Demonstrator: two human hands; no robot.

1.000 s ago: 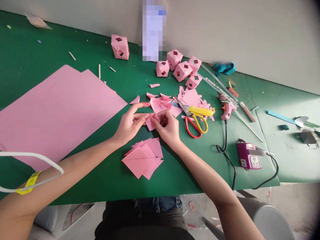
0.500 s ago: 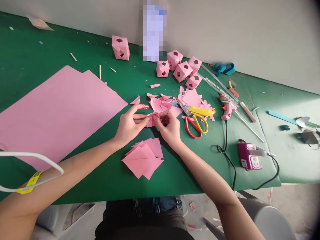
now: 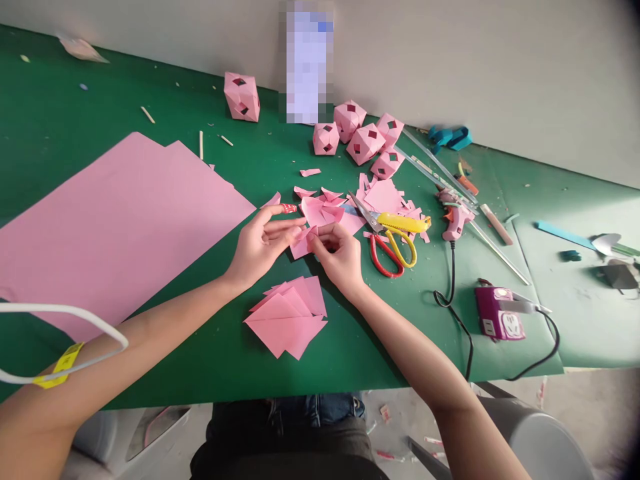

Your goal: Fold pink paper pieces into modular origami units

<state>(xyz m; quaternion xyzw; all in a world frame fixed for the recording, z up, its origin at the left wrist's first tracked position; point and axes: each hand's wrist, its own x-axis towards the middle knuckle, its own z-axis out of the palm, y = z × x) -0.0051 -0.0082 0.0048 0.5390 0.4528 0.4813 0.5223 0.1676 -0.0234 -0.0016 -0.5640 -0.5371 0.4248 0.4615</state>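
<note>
The paper is pink, the tabletop green.

No legible txt rn: yellow tag on white loop, well L of the grip on pink paper, shows dark marks, too sm. to read; panel beyond the grip's pixelated, unreadable too.

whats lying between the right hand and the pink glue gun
In the head view, the scissors, a yellow-handled tool and part of the pink paper scraps lie between the right hand and the pink glue gun.
</note>
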